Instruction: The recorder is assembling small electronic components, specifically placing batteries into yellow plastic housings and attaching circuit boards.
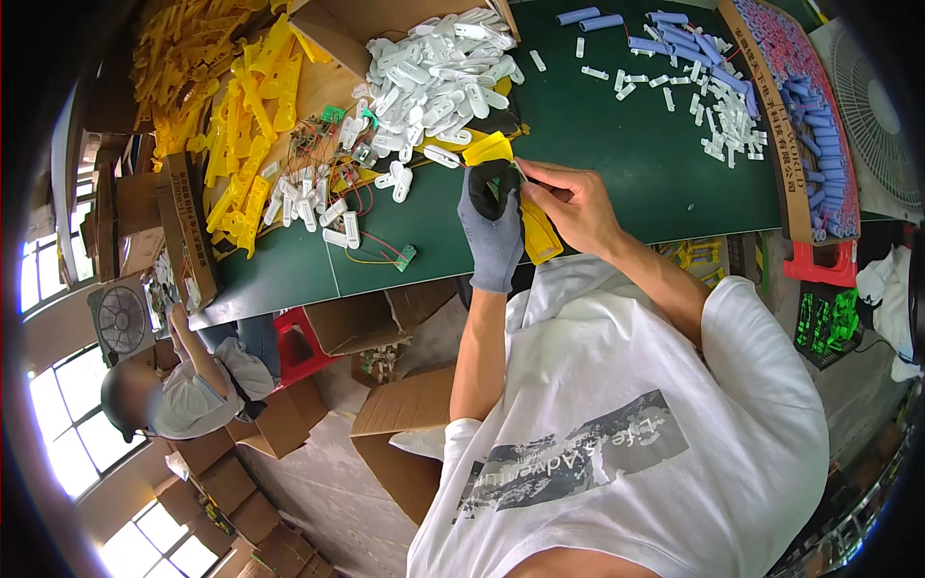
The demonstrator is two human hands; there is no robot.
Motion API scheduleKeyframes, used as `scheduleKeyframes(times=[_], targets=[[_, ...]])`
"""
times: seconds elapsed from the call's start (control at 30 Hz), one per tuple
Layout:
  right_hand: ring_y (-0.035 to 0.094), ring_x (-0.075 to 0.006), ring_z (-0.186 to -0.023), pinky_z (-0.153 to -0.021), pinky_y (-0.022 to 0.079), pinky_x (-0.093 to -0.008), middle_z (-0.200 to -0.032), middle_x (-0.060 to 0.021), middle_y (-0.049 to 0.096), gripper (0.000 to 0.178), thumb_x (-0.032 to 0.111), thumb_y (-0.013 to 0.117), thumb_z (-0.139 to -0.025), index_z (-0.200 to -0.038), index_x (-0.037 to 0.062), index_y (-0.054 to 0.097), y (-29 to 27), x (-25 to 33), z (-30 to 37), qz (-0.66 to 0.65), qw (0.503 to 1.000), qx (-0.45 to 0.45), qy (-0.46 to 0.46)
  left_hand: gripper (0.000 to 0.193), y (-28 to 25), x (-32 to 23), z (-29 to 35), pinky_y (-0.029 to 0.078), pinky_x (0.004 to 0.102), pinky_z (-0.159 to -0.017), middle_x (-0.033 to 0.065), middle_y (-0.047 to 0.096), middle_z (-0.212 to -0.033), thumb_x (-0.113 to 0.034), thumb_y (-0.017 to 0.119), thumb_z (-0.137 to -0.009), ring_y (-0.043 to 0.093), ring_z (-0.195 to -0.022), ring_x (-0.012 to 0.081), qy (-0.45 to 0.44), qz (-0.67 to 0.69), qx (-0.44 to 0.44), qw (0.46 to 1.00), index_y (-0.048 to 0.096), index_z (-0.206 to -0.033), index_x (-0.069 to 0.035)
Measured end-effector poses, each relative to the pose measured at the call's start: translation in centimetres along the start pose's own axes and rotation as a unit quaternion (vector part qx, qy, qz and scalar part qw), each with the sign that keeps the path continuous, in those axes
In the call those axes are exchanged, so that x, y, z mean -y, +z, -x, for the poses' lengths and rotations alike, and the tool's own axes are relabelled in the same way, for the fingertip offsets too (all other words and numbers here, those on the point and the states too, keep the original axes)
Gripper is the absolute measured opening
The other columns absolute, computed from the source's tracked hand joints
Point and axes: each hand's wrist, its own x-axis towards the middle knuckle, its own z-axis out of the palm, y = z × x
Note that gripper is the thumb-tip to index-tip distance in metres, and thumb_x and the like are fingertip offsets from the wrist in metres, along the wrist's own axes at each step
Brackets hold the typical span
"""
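In front of my chest, at the table's near edge, my left hand (489, 226), in a grey and black glove, is closed round a yellow plastic housing (542, 236). One end of the housing sticks up above the fingers, and its body slants down on the right. Something green shows small between the gloved fingers. Bare, my right hand (578, 204) meets the housing from the right, thumb and forefinger pinched together. Whatever sits in that pinch is too small to make out. Just beyond the left hand lies a heap of white plastic covers (434, 82).
Yellow housings (255, 125) pile up at the left, beside wired circuit boards (337, 144). At the far right are blue cylindrical cells (694, 43), small white pieces (727, 130) and a carton (771, 106) of cells. A co-worker (207, 385) sits at the left; cardboard boxes (405, 424) stand below.
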Motion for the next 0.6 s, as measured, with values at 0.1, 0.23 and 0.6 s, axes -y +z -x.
scheduleKeyframes(times=[0.1,0.23,0.6], targets=[[0.064,-0.0086,-0.091,-0.076,0.055,-0.0238,-0.121,-0.0149,0.065,0.03,0.005,0.061,-0.092,-0.122,-0.0006,0.062,0.1,-0.9,0.3,0.007,0.998,-0.024,-0.051,0.031,0.3,0.2,-0.2,0.045,0.0257,-0.087,0.0068,0.059,-0.104,0.013,0.054,-0.084,0.055,-0.097,0.0133,0.024,0.031,0.014,0.999,0.054,-0.113,0.001],[0.064,-0.0093,-0.092,-0.077,0.054,-0.0234,-0.12,-0.0155,0.065,0.03,0.003,0.06,-0.092,-0.122,-0.0007,0.062,-0.4,-0.5,0.2,-0.021,0.998,-0.036,-0.05,0.023,1.0,0.3,-0.5,0.048,0.0309,-0.077,0.0089,0.06,-0.093,0.005,0.056,-0.084,0.058,-0.087,0.0176,0.087,-0.077,0.01,0.993,0.055,-0.107,0.001],[0.05,-0.0207,-0.119,-0.093,0.046,-0.0309,-0.139,-0.0109,0.043,0.063,0.01,0.062,-0.089,-0.146,0.0066,0.036,-1.4,3.1,0.5,0.032,0.993,0.111,0.004,0.089,2.2,-4.3,-0.8,0.044,0.0306,-0.1,0.0144,0.04,-0.143,0.018,0.054,-0.081,0.05,-0.12,0.0193,0.076,0.111,-0.118,0.984,0.012,-0.154,-0.01]])
